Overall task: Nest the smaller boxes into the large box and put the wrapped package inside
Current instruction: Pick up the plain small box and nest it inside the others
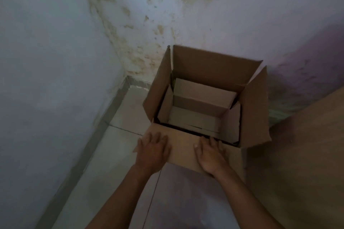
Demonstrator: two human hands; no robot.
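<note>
Wall (46, 61) at far left, pale and bluish, meeting a second stained wall (204, 5) in a corner; brown blotches run down the corner line to the floor (121, 145), which is light tile with a dark grout seam. Left hand (153, 151) lies flat, palm down, fingers spread, on the near flap (183, 148) of the large box (255, 109), at that flap's left end; nothing gripped, hand simply pressing on cardboard. Large box stands on the floor in the corner, open at top, its left, far and right flaps standing up; near flap folded outward toward the person. Smaller box (197, 117) sits inside the large one, also open, its own flaps raised, its interior pale; a dark gap shows between the two boxes along the near side. Small green patch (174, 82) visible at the far left inner corner, too little seen to identify. Right hand (211, 156) rests palm down on the same near flap, at its right end, fingertips reaching the fold edge; fingers extended, nothing clasped. Brown wooden surface (307, 145) at far right, just beside the large box.
</note>
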